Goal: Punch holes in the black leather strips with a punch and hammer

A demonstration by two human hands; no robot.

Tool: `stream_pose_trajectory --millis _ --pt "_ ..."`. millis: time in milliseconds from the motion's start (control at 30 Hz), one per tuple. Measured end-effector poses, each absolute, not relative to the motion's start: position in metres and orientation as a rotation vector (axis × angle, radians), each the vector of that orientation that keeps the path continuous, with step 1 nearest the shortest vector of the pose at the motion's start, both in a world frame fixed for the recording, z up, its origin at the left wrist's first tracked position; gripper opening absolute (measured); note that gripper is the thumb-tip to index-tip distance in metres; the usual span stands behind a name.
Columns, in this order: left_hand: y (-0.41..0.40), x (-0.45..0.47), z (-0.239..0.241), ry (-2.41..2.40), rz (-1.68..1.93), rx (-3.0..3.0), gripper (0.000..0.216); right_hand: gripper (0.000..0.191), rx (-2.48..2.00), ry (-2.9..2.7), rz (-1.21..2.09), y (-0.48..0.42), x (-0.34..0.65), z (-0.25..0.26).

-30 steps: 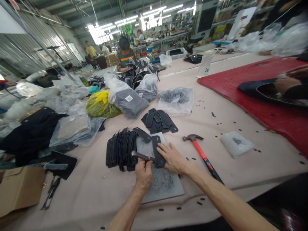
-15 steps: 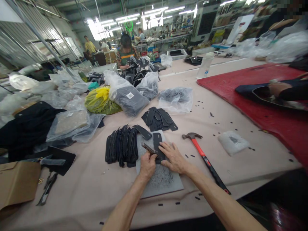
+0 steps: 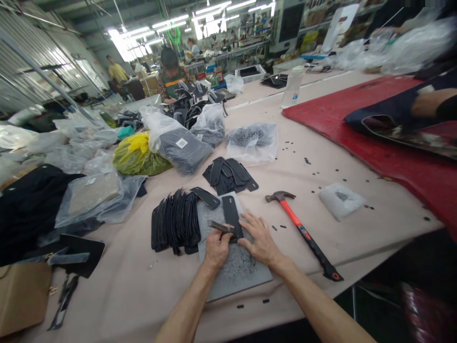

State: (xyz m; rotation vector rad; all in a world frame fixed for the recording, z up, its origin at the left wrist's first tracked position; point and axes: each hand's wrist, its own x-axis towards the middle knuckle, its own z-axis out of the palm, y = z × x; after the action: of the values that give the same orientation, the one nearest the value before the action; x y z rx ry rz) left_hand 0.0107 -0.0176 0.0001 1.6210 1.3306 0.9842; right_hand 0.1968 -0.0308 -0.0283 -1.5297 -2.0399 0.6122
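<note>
My left hand [image 3: 217, 248] is closed around a flat metal tool, perhaps a hole punch [image 3: 221, 226], whose cutting end is hidden by the fingers. The tool lies low over a dark strip [image 3: 231, 209] with a slot near its far end. My right hand [image 3: 260, 238] rests with fingers spread at the strip's right edge. Beneath both is a grey board [image 3: 235, 281] with a scuffed surface. Left of the board stands a tight row of dark pieces [image 3: 174, 221], and a loose pile of slotted pieces [image 3: 228, 174] lies beyond it. A claw hammer [image 3: 303, 233] lies to the right.
Bagged dark goods [image 3: 183, 147] and a yellow bag [image 3: 141, 155] are heaped beyond the pieces. A small clear packet [image 3: 341, 201] lies right of the hammer. At far right, a co-worker's hand [image 3: 426, 102] works over a red mat [image 3: 317, 114]. A cardboard box [image 3: 24, 295] stands at left.
The view has shifted slightly, moving most things left in the picture. My left hand's tool lies flatter over the strip. The co-worker's hand at far right has moved.
</note>
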Motion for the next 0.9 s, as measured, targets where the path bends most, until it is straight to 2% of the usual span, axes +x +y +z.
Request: stream_pose_trajectory --millis 900 --pt "-0.0181 0.014 -0.0041 1.4 0.935 1.739 0.02 0.057 -1.537 -1.992 0.664 -0.032 0.1971 -0.0224"
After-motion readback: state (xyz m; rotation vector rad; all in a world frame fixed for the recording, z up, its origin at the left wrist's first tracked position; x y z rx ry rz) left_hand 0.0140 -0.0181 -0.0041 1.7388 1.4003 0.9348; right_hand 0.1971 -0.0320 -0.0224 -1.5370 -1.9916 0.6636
